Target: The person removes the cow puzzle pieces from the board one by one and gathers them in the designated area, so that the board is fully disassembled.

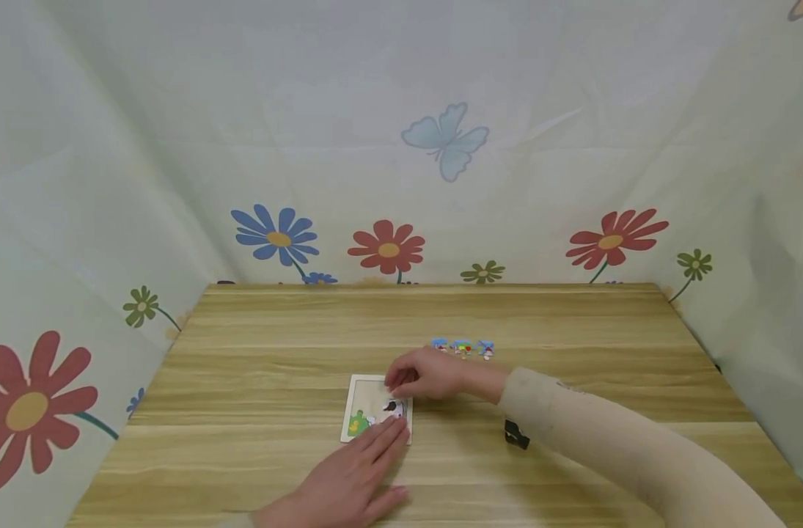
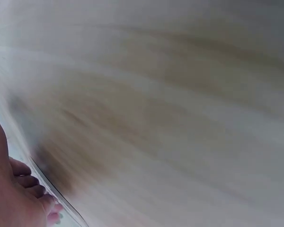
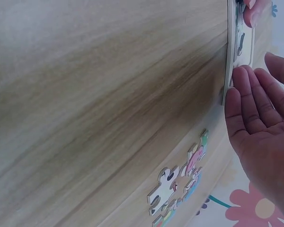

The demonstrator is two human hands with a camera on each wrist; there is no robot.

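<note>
A small jigsaw puzzle board with a pale rim lies on the wooden table. At its lower left is a green piece; a black-and-white piece sits at the right side. My left hand rests with straight fingers on the board's lower right corner. Over the upper right corner is my right hand, its fingertips touching the board's edge. In the right wrist view its thumb stands apart from the loosely bent fingers, and no piece shows between them.
Several loose puzzle pieces lie on the table beyond the right forearm. A small black object is beside the right sleeve. Flower-patterned cloth stands behind the table and along its sides.
</note>
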